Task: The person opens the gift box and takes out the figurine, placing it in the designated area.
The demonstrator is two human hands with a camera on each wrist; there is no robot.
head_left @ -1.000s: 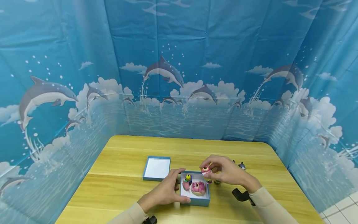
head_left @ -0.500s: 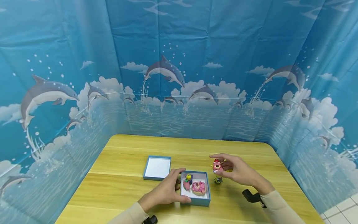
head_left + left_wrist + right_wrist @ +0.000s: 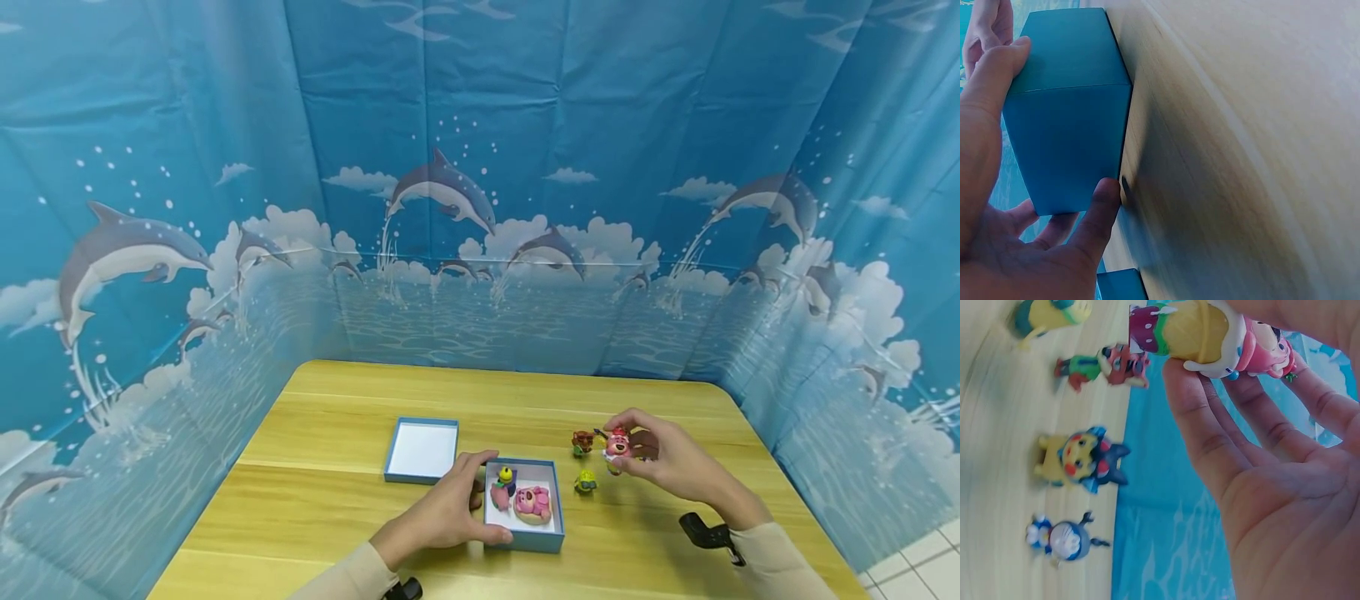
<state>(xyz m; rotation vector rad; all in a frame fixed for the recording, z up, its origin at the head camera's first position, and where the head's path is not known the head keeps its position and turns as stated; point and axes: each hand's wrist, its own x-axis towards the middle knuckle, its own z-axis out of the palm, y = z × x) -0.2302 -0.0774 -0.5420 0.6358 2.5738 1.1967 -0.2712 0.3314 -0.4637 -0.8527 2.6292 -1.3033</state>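
Note:
My left hand (image 3: 446,504) grips the open blue box (image 3: 525,542), thumb at the near side and fingers round its left and far side. Inside the box lie a pink bear figurine (image 3: 533,505), a peach-like pink piece (image 3: 499,497) and a small yellow-topped figure (image 3: 506,476). My right hand (image 3: 675,458) pinches another pink bear figurine (image 3: 618,447) over the table, right of the box. In the right wrist view this figurine (image 3: 1200,334) has a yellow middle and a purple-and-green base; its upper edge is partly hidden by my thumb.
A blue-rimmed lid (image 3: 423,450) with white inside lies left of the box. Near my right hand stand a yellow-green figure (image 3: 586,482), a red fox-like figure (image 3: 1104,365), a yellow figure with a dark cap (image 3: 1075,456) and a blue-and-white figure (image 3: 1063,539). A dolphin curtain (image 3: 465,325) surrounds the table.
My right hand has carried the pink bear figurine from over the box's right edge to the right, uncovering the yellow-green and red figures. My left hand stays on the box.

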